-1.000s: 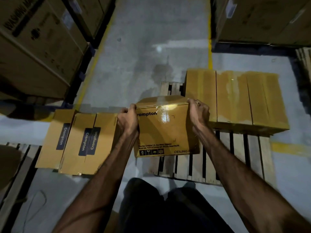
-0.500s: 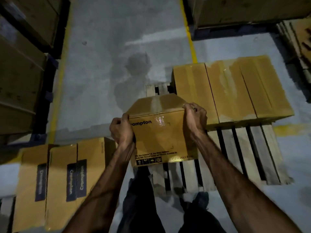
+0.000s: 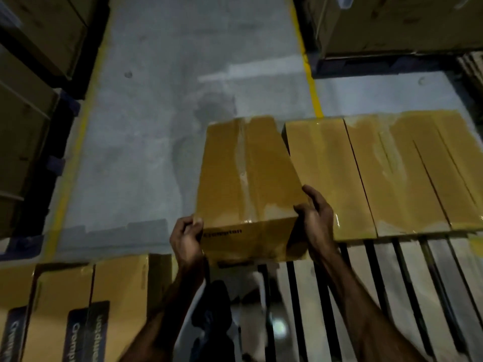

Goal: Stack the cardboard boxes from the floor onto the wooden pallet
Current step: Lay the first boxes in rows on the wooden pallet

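I hold a taped brown Crompton cardboard box at its near end, my left hand on its left corner and my right hand on its right corner. The box lies long-ways over the left end of the wooden pallet, slightly tilted, beside a row of boxes that sits on the pallet's far side. Whether it rests on the slats is hidden. More Crompton boxes stand on the floor at the lower left.
Large cartons on dark racks line the left side and the upper right. A yellow floor line runs away from the pallet. Grey concrete aisle lies ahead. My legs and shoes show below the box.
The box has gone forward and down from in front of my chest to the pallet's left end, its top now facing up beside the row. My view has moved closer.
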The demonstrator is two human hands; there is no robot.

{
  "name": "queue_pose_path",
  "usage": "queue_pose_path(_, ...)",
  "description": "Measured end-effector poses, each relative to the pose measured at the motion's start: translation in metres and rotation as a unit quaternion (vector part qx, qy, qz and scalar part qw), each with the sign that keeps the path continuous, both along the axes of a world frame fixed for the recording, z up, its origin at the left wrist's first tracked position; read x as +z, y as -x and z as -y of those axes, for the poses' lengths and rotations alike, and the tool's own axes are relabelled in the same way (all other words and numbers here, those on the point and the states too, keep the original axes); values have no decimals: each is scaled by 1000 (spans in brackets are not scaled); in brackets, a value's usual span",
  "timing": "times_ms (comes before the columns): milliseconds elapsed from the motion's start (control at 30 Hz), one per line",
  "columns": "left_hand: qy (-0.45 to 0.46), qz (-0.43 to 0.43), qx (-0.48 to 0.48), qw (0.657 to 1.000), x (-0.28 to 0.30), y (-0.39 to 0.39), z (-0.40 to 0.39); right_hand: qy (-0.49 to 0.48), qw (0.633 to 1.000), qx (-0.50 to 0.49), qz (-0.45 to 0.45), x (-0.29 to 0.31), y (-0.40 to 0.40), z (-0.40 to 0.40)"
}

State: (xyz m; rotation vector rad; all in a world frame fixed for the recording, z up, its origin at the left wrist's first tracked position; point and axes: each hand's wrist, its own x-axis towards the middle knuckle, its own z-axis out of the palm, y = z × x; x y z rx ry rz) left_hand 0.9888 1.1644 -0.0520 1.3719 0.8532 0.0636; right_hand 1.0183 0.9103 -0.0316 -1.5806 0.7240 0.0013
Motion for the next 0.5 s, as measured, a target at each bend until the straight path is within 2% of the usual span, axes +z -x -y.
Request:
queue_pose_path(200,9,-70,-68,995,-95,9,14,-62,997,19,-50,-82,7,25)
queue_pose_path(367,10,-73,-96,993,-147,27,20,-60,995,41,-67,-140,10,36)
queue_pose_path(500,22,-69,-138,988,-177,25,16,-53,995,22,-77,-183,17,42)
